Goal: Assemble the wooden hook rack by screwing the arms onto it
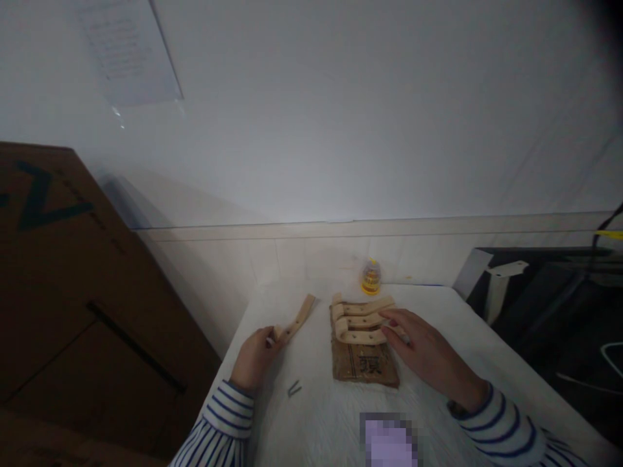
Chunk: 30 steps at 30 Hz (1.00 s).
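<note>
My left hand (256, 358) is closed on the near end of a flat wooden strip (300, 316) that lies slanting on the white table (438, 311). My right hand (422, 350) rests with fingers stretched over the right ends of three curved wooden pieces (357, 320). These pieces are stacked side by side on a brown paper packet with dark print (364, 366). Both sleeves are striped blue and white.
A small dark metal part (294, 388) lies on the table near my left wrist. A yellow, clear-topped small container (370, 277) stands at the table's far edge by the wall. A big cardboard box (73, 292) stands left; dark furniture (535, 285) right.
</note>
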{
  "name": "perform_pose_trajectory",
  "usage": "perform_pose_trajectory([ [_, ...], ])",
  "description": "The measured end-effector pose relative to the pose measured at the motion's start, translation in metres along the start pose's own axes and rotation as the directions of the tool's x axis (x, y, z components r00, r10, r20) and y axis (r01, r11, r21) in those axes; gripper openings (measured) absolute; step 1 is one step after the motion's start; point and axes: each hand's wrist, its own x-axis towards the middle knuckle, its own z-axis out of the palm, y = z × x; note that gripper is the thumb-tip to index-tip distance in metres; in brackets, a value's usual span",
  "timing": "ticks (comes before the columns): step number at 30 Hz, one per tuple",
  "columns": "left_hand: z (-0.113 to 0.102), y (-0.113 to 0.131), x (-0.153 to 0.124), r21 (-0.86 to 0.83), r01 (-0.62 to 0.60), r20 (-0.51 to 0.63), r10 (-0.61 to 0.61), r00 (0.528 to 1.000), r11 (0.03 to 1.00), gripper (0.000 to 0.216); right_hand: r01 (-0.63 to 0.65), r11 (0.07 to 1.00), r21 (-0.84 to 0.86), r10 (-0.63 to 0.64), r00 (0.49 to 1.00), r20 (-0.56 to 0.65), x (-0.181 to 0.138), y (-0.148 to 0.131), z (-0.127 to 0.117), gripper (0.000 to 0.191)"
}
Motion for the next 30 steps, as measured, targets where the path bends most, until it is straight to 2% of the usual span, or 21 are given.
perform_pose_trajectory([
  [5, 0.001, -0.006, 0.000, -0.033, -0.021, -0.010, 0.020, 1.000, 0.999, 0.020, 0.000, 1.000, 0.018, 0.000, 1.000, 0.014, -0.001, -0.002, 0.003, 0.028],
  [9, 0.001, -0.014, -0.002, -0.139, -0.035, -0.100, 0.021, 0.995, 0.990, 0.026, 0.003, 0.999, 0.043, -0.004, 1.000, 0.014, -0.002, -0.005, 0.003, 0.029],
  [13, -0.007, -0.013, -0.007, -0.162, -0.091, -0.193, 0.059, 0.979, 0.983, 0.028, -0.011, 0.998, 0.057, 0.008, 0.999, 0.041, -0.001, -0.008, 0.003, 0.030],
  [17, -0.013, -0.006, -0.016, -0.152, -0.204, -0.298, 0.152, 0.942, 0.967, 0.027, 0.003, 0.996, 0.087, -0.008, 0.999, 0.051, -0.001, -0.014, 0.001, 0.031],
  [21, -0.013, 0.004, -0.023, -0.119, -0.297, -0.345, 0.241, 0.907, 0.948, 0.027, 0.026, 0.992, 0.125, -0.035, 0.997, 0.067, -0.002, -0.024, -0.003, 0.032],
  [25, -0.013, 0.019, -0.030, -0.072, -0.372, -0.357, 0.324, 0.876, 0.926, 0.027, 0.003, 0.985, 0.173, -0.021, 0.994, 0.103, -0.004, -0.031, -0.010, 0.039],
  [30, -0.015, 0.044, -0.036, -0.085, -0.441, -0.314, 0.397, 0.863, 0.893, 0.025, -0.086, 0.961, 0.261, 0.037, 0.982, 0.187, -0.007, -0.035, -0.021, 0.044],
])
